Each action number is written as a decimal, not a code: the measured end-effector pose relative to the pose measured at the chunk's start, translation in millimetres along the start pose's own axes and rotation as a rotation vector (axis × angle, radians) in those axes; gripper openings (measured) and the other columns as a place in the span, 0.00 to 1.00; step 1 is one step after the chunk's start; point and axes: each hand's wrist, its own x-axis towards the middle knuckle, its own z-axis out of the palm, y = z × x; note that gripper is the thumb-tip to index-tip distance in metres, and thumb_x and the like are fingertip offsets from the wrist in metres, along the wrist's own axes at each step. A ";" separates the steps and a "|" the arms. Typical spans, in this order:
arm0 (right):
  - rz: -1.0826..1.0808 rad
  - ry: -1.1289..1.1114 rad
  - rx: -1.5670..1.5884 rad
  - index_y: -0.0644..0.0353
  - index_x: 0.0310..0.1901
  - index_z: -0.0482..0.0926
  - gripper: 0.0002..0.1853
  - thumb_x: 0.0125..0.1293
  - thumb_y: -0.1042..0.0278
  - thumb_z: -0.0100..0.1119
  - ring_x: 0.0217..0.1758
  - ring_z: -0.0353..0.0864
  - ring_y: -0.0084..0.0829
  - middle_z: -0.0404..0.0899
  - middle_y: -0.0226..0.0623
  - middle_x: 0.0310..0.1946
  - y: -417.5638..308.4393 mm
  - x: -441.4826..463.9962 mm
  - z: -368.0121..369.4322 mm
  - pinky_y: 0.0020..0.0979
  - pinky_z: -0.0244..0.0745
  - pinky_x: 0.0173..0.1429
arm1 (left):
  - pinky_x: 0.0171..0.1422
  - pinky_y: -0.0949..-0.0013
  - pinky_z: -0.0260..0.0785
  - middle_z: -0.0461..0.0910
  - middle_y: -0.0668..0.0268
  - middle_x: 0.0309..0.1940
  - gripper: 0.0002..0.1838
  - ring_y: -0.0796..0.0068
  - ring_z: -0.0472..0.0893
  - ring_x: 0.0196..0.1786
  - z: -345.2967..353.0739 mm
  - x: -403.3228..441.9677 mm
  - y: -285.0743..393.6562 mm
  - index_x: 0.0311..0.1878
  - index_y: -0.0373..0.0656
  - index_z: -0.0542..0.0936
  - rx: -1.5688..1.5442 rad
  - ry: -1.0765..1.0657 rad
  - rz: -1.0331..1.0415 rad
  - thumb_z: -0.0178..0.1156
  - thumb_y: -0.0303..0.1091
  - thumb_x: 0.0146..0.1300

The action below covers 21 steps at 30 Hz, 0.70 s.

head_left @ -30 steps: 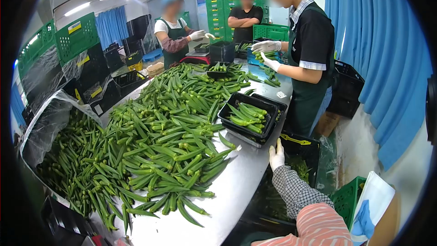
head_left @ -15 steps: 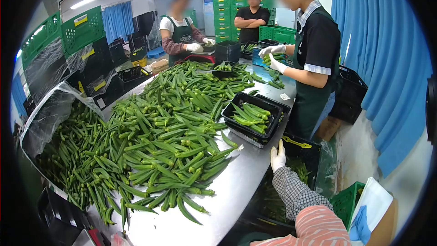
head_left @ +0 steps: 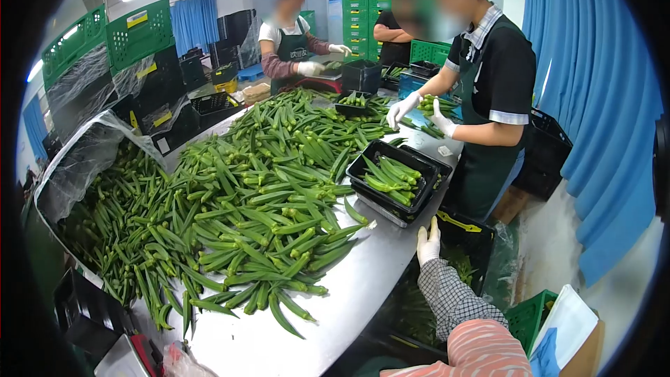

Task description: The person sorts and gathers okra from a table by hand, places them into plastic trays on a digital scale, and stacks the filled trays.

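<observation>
My right hand point(head_left: 429, 241), in a white glove and checked sleeve, is at the table's right edge with its fingers stretched out. Nothing shows in it. Just beyond the fingertips is a black tray point(head_left: 423, 201) holding several green okra pods point(head_left: 392, 180); it sits on other stacked trays. Below my hand, a black crate point(head_left: 486, 241) with a yellow handle strip contains more okra, partly hidden by my arm. A large pile of okra point(head_left: 258, 216) covers much of the metal table point(head_left: 349, 307). My left hand is out of view.
A co-worker point(head_left: 488, 84) in a dark apron stands at the table's right side; another person point(head_left: 289, 45) works at the far end. A plastic-lined container point(head_left: 98, 139) spills okra from the left. A green crate point(head_left: 528, 318) stands low at right.
The view has shifted slightly. The near co-worker's gloved hand has reached left and down toward the table okra. The far worker's hands have moved apart. My right hand stays near the tray.
</observation>
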 end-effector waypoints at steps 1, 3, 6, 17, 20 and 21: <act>-0.014 0.005 -0.002 0.59 0.67 0.57 0.31 0.64 0.68 0.54 0.63 0.65 0.43 0.64 0.48 0.60 3.8 0.5 2.4 0.34 0.59 0.66 | 0.61 0.60 0.66 0.77 0.48 0.48 0.22 0.53 0.76 0.53 -8.3 16.9 -14.8 0.56 0.30 0.72 0.159 0.037 0.025 0.55 0.38 0.65; 0.002 -0.004 0.007 0.58 0.68 0.57 0.31 0.64 0.67 0.54 0.63 0.65 0.43 0.63 0.48 0.61 3.8 -0.5 1.1 0.34 0.59 0.67 | 0.61 0.62 0.65 0.76 0.46 0.50 0.26 0.54 0.75 0.55 2.7 33.7 -76.7 0.56 0.29 0.72 0.432 0.183 0.099 0.52 0.45 0.67; 0.042 -0.028 -0.011 0.57 0.68 0.56 0.31 0.65 0.66 0.54 0.64 0.64 0.43 0.63 0.47 0.61 -6.8 -2.1 -3.0 0.33 0.59 0.67 | 0.62 0.64 0.65 0.75 0.45 0.53 0.30 0.55 0.74 0.57 32.8 26.0 -163.8 0.55 0.28 0.72 0.420 -0.294 -0.229 0.50 0.50 0.67; 0.009 -0.018 0.005 0.58 0.68 0.57 0.31 0.64 0.67 0.54 0.63 0.64 0.43 0.63 0.47 0.61 -4.6 -1.8 -1.7 0.33 0.59 0.67 | 0.60 0.61 0.66 0.77 0.49 0.49 0.20 0.54 0.75 0.54 64.4 31.2 -135.8 0.50 0.31 0.76 0.234 0.059 -0.142 0.61 0.38 0.60; -0.023 0.002 -0.016 0.58 0.68 0.57 0.31 0.64 0.67 0.54 0.63 0.65 0.43 0.63 0.47 0.61 -3.9 -2.3 -1.1 0.33 0.59 0.67 | 0.59 0.58 0.66 0.78 0.46 0.47 0.25 0.50 0.77 0.51 49.0 55.1 -127.6 0.50 0.32 0.77 0.583 0.238 0.047 0.57 0.47 0.62; -0.031 0.001 -0.021 0.58 0.68 0.57 0.31 0.64 0.68 0.54 0.63 0.65 0.43 0.63 0.47 0.61 -3.1 -2.1 -1.1 0.33 0.60 0.66 | 0.59 0.60 0.67 0.78 0.47 0.47 0.21 0.53 0.77 0.50 57.9 49.8 -144.1 0.49 0.31 0.77 0.631 0.232 0.019 0.56 0.41 0.63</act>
